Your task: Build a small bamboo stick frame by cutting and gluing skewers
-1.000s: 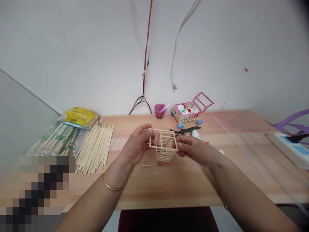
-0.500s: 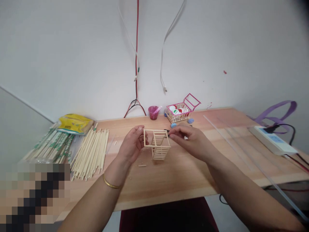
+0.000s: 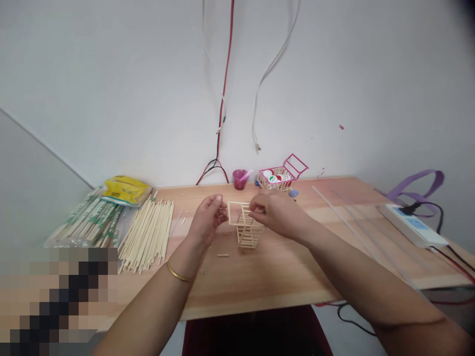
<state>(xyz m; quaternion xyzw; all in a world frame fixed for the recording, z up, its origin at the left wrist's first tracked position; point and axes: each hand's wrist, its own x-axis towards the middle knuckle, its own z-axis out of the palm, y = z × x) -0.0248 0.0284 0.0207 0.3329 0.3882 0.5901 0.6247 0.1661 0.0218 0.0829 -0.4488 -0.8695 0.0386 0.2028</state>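
loose sticks lie fanned out on the table. right of them, the left hand is half curled at the left edge of the stick frame; i cannot tell if it grips. the frame sits between the 2 hands. it looks light and stiff, with joints likely fragile, so a gentle hold on the outer bars seems best. the right hand bunches thumb and fingertips at its upper right; what they pinch is unclear.

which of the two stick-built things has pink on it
The pink-rimmed wooden stick basket by the pale wall; the nearer, plain wooden stick frame shows only pale wood.
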